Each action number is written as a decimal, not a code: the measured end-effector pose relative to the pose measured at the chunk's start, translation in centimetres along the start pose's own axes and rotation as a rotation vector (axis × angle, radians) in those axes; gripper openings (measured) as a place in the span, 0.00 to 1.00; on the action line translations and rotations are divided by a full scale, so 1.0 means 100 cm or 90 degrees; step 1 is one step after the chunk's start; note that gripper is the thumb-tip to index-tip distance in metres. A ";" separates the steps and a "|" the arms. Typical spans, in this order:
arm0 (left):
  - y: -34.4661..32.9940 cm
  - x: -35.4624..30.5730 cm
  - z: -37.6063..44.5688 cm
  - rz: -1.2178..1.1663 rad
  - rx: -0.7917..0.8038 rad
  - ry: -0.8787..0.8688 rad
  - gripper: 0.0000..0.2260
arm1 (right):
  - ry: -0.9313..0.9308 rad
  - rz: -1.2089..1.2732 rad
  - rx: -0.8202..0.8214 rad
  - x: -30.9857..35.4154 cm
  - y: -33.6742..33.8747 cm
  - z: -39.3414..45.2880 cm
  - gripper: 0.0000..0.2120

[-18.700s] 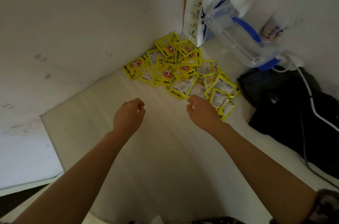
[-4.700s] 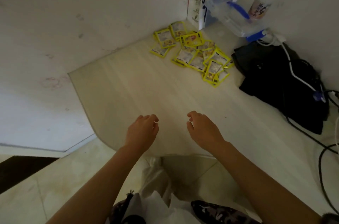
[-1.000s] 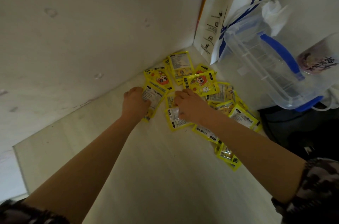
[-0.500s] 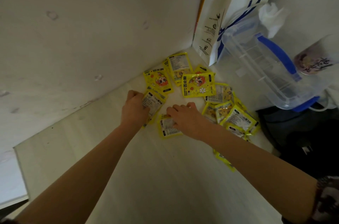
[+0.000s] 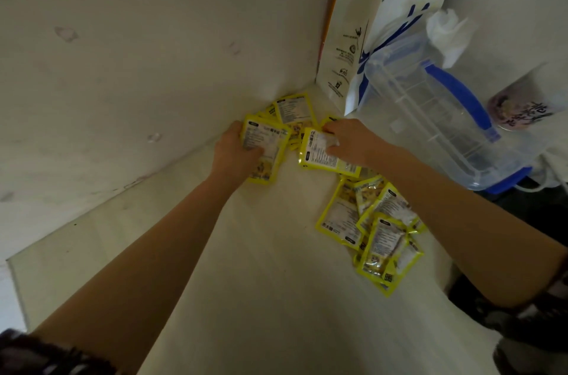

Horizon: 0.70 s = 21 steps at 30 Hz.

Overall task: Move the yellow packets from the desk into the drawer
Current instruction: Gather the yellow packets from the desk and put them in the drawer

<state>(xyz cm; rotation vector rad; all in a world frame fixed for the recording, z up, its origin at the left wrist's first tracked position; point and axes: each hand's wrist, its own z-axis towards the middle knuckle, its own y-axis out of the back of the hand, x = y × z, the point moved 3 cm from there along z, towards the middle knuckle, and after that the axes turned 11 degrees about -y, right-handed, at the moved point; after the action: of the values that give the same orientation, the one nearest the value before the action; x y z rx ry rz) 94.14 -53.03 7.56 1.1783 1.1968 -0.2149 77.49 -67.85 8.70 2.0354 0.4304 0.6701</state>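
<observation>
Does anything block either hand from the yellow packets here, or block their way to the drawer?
Nothing blocks the hands: the left hand grips a packet and the right hand grips another. More packets lie loose on the desk. The drawer is out of view, so that path cannot be judged.

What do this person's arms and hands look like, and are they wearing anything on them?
Both forearms are bare, and so are the left hand and right hand: no gloves, and no rings or watch can be made out. Short dark patterned sleeves show at the bottom corners, the left sleeve and the right sleeve. The pattern is too dim to describe.
</observation>
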 end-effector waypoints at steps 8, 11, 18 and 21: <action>-0.022 0.018 0.022 -0.072 -0.053 0.073 0.22 | -0.038 -0.165 -0.010 -0.009 -0.012 0.029 0.08; -0.023 0.030 0.024 -0.052 -0.056 0.116 0.16 | -0.023 -0.179 -0.030 -0.010 -0.016 0.030 0.10; -0.027 0.035 0.008 -0.059 -0.080 0.152 0.13 | 0.027 -0.085 -0.031 -0.004 -0.006 0.013 0.05; -0.029 0.034 -0.009 -0.072 -0.083 0.176 0.12 | -0.010 0.026 -0.018 -0.003 0.001 -0.004 0.05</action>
<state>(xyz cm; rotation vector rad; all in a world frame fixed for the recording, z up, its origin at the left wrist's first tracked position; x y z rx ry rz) 93.07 -52.07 3.21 1.0498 1.4997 -0.0578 77.02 -67.79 8.90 2.0257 0.3682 0.6812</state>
